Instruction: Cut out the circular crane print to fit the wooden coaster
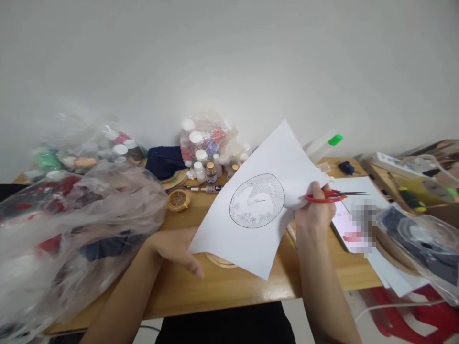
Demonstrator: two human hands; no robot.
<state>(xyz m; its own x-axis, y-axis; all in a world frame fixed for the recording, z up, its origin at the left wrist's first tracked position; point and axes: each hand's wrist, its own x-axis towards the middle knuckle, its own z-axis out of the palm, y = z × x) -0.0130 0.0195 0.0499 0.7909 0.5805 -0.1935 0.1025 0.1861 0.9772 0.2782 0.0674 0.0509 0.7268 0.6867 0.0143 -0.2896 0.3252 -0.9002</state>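
The right hand (315,215) is holding a white sheet of paper (251,210) by its right side, together with red-handled scissors (332,196); its fingers are bending closed around both, and the blades are pointing right. The sheet is hanging tilted above the middle of the surface (251,291), and its front is showing a rounded line drawing (256,200) of a long-necked bird above waves. The left hand (175,248) is reaching in at the sheet's left corner, its thumb extending toward the near right; the other fingers are largely hiding behind the paper, so I cannot tell whether they are pinching it or only lying beside it.

Below the sheet's near edge, a pale wooden piece (223,261) with a curved rim is peeking out on the surface. A gold round case (179,199) is lying farther left, near a small tube (210,189). Beyond them, a clear bag of white-capped jars (201,138) is standing by the wall, with folded navy cloth (165,162) sitting to its left. A large plastic bag (82,239) is filling the left side, while a phone (349,231) is lying lit at the right.
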